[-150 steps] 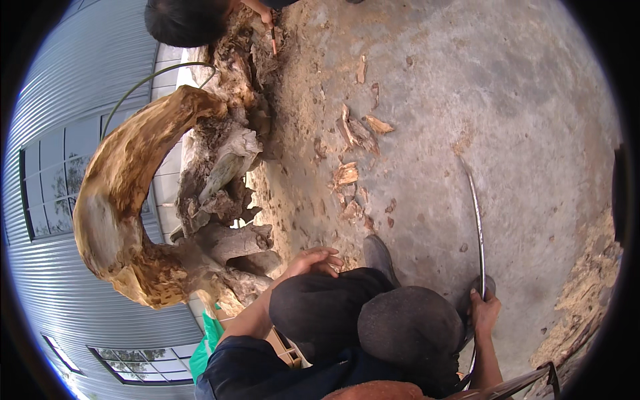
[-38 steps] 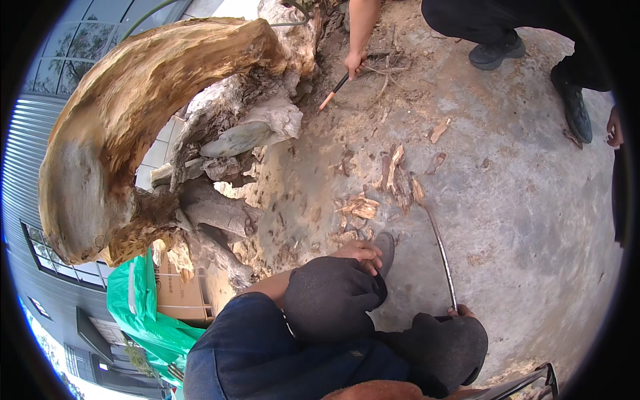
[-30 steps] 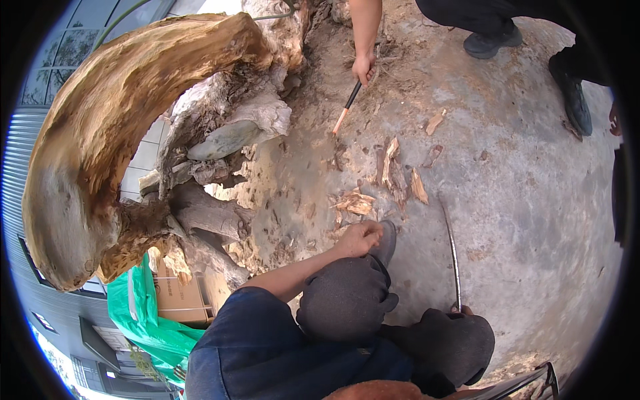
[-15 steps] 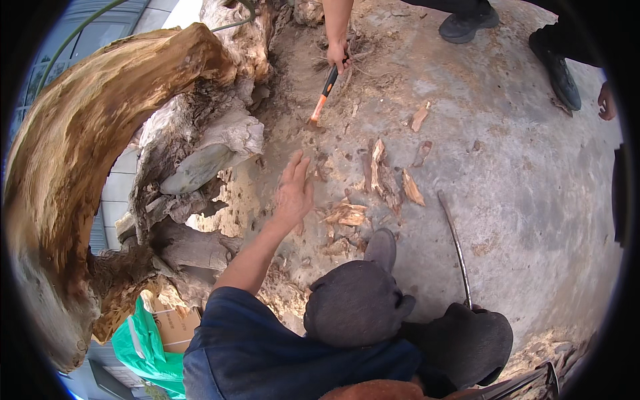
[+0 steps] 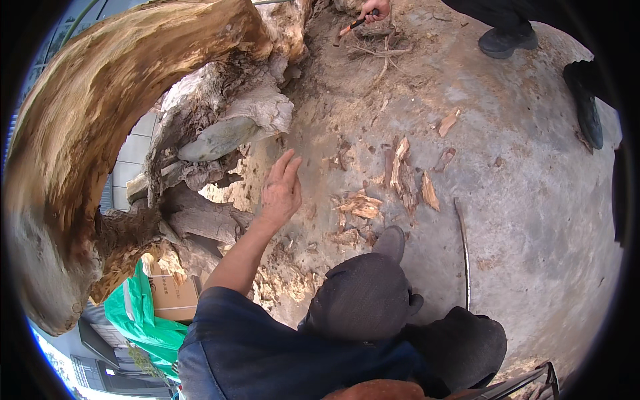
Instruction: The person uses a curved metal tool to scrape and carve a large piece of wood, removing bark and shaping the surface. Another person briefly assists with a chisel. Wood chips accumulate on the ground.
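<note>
Reaching forward with fingers spread and nothing in it, the left hand (image 5: 281, 190) hovers over crumbly ground just beside the pale root mass of the big curved stump (image 5: 113, 113), likely because the loose wood chips (image 5: 360, 207) lie near that spot. A thin metal rod (image 5: 463, 250) lies beside the 2 bent knees. The right hand is hidden behind them, so its grip cannot be told.

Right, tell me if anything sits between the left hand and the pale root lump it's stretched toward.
Nothing visible does. The left hand is open, fingers extended, and only bare sandy ground lies between them and the pale root lump. The wood chips lie off to the hand's right, out of that line.
</note>
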The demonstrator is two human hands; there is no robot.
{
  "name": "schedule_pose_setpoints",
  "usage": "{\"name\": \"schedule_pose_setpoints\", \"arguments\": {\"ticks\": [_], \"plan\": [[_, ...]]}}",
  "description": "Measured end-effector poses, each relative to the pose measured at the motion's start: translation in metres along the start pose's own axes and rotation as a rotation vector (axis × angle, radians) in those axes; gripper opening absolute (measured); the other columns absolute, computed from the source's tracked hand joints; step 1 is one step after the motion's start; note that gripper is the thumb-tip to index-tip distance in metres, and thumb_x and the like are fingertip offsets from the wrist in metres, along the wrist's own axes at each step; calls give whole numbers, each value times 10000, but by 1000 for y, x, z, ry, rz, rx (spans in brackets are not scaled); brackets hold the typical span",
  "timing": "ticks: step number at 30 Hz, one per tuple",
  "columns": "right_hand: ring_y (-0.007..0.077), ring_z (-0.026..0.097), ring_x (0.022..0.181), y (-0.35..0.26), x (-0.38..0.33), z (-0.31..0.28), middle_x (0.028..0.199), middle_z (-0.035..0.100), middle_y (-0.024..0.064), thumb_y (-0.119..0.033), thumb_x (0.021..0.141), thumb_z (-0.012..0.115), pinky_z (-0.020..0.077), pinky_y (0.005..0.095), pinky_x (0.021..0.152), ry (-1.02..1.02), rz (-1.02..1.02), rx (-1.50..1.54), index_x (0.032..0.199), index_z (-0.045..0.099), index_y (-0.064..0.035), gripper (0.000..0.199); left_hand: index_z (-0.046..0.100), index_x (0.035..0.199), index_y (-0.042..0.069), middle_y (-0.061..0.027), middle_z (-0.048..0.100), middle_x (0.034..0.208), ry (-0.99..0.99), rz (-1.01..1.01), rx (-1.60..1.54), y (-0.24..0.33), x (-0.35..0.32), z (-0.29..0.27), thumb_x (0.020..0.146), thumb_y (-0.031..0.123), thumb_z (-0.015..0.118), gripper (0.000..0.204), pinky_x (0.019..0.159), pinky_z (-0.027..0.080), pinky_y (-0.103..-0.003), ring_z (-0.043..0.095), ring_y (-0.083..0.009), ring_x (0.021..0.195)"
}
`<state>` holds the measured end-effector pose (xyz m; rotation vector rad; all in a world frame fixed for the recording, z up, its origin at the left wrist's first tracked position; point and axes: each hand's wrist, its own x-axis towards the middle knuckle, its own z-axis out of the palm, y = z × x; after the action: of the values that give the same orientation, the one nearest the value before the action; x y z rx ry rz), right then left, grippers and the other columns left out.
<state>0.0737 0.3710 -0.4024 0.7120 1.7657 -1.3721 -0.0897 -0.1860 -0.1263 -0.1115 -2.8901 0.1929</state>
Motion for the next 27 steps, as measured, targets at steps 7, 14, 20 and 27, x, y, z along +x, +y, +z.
{"name": "schedule_pose_setpoints", "arguments": {"ticks": [7,14,20,27], "plan": [[196,650,809,-6,4,-3,836,694,92,-356,902,728,493,379,731,-24,-15,-5,1089,685,-80,336,481,1390,-34,-190,560,1351,94,-624,-207,-78,45,6,862,44,581,543,826,545,-419,652,-312,1042],[187,643,791,-13,5,-7,821,689,83,-353,898,734,490,371,718,-18,-18,-10,1069,686,-75,330,368,1461,-53,-178,572,1267,104,-1103,-808,-89,59,51,904,103,555,608,605,545,-352,675,-203,901],[179,636,776,-25,10,-8,809,685,75,-350,894,738,486,364,707,-9,-10,-31,1052,688,-71,324,579,1323,51,-161,598,1304,212,-346,0,-88,52,57,858,125,641,475,809,521,-482,664,-317,981],[170,629,759,-35,20,0,794,680,66,-346,890,744,483,357,693,-39,-14,-31,1032,689,-66,319,519,1382,54,-150,454,1487,16,-1,541,-106,106,23,900,280,665,551,1136,275,-585,388,-367,1404]]}}
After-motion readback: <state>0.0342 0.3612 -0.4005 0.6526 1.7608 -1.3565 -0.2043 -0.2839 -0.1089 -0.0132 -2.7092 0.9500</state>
